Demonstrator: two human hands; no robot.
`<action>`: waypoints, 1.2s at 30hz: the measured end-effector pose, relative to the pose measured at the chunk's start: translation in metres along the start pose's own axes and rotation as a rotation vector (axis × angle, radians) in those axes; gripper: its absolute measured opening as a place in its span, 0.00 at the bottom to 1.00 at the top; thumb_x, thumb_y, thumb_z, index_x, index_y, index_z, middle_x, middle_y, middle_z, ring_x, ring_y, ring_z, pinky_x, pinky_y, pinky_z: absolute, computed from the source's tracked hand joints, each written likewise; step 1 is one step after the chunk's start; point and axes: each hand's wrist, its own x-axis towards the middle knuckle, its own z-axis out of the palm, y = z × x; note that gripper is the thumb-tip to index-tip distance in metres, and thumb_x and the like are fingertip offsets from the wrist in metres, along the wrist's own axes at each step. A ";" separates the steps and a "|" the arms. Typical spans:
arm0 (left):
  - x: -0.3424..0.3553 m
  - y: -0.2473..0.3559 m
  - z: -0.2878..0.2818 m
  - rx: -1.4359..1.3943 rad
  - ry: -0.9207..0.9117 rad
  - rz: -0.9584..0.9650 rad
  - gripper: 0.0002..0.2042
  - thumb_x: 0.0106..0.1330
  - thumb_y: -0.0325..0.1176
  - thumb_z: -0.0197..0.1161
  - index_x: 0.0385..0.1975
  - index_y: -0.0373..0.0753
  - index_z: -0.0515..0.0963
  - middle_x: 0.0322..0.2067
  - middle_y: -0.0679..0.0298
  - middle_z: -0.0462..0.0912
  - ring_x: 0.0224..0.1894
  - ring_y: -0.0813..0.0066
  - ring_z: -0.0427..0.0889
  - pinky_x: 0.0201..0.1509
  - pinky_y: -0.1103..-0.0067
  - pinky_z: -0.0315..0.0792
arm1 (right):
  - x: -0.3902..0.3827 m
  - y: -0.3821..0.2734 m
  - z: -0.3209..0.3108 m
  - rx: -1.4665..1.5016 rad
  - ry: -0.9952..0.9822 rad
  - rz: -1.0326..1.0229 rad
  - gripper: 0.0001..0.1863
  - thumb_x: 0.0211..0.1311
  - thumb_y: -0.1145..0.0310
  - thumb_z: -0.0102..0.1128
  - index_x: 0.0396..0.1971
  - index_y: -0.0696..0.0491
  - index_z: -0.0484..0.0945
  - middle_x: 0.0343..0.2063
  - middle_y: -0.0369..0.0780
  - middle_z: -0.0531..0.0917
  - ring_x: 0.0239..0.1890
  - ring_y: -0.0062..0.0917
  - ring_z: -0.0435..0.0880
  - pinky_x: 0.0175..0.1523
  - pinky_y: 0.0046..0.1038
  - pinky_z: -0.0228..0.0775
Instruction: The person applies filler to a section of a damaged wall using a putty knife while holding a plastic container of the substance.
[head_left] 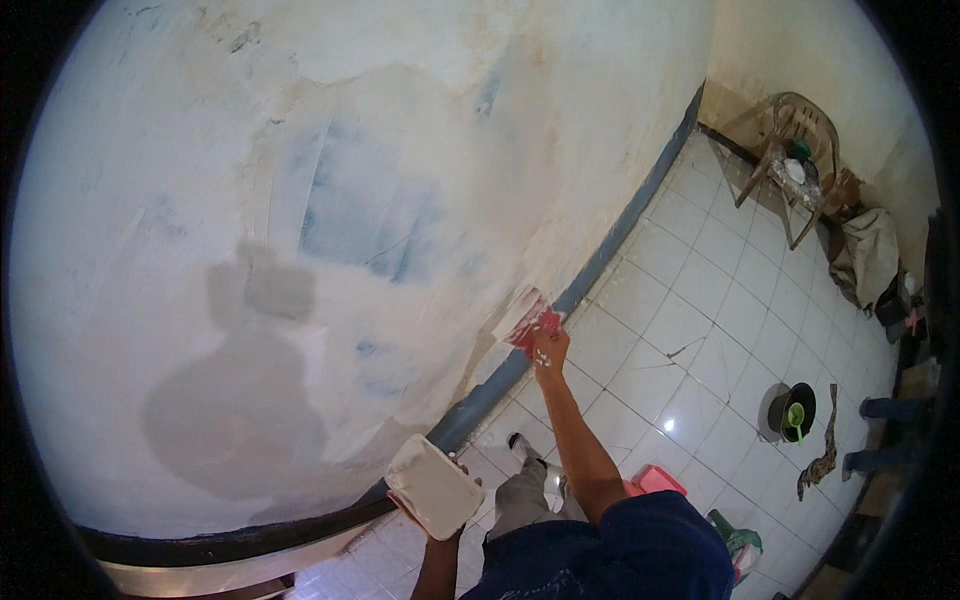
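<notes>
My right hand (549, 352), with white smears on it, is closed round a red putty knife (529, 318). The knife's wide blade is against or very close to the lower wall (400, 130), just above the blue-grey skirting (640, 205). Pale filler covers much of the wall, with bluish patches showing through. My left hand (445, 538) grips a rectangular putty board (432, 484) from beneath, fingers curled over its edges. An off-white layer coats the board; most of the palm is hidden under it.
White tiles (690, 320) cover the floor. A chair (800, 140) with things on it stands in the far corner beside a pale sack (868, 255). At right are a dark bucket (776, 412) with a green dipper and a twisted cloth (822, 465). A red container (660, 480) is near me.
</notes>
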 end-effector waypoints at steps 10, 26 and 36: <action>0.005 0.007 0.042 0.049 0.001 -0.027 0.51 0.49 0.79 0.51 0.67 0.46 0.58 0.60 0.47 0.66 0.59 0.46 0.68 0.60 0.46 0.62 | 0.043 -0.016 0.007 -0.642 0.185 -0.358 0.12 0.63 0.72 0.56 0.19 0.60 0.77 0.13 0.40 0.76 0.16 0.26 0.75 0.25 0.29 0.67; -0.008 0.028 -0.003 0.107 0.071 0.013 0.52 0.51 0.78 0.50 0.68 0.44 0.57 0.60 0.49 0.66 0.61 0.49 0.67 0.63 0.44 0.57 | -0.072 0.016 0.056 -0.818 -0.031 -1.164 0.15 0.62 0.66 0.56 0.47 0.52 0.80 0.44 0.43 0.76 0.46 0.38 0.74 0.50 0.40 0.66; 0.001 0.029 -0.035 0.279 -0.075 0.018 0.37 0.66 0.66 0.41 0.68 0.46 0.57 0.61 0.55 0.67 0.63 0.52 0.65 0.65 0.46 0.55 | -0.084 0.095 0.017 -0.962 -0.137 -0.990 0.20 0.48 0.76 0.55 0.45 0.54 0.80 0.46 0.45 0.78 0.49 0.40 0.75 0.55 0.40 0.64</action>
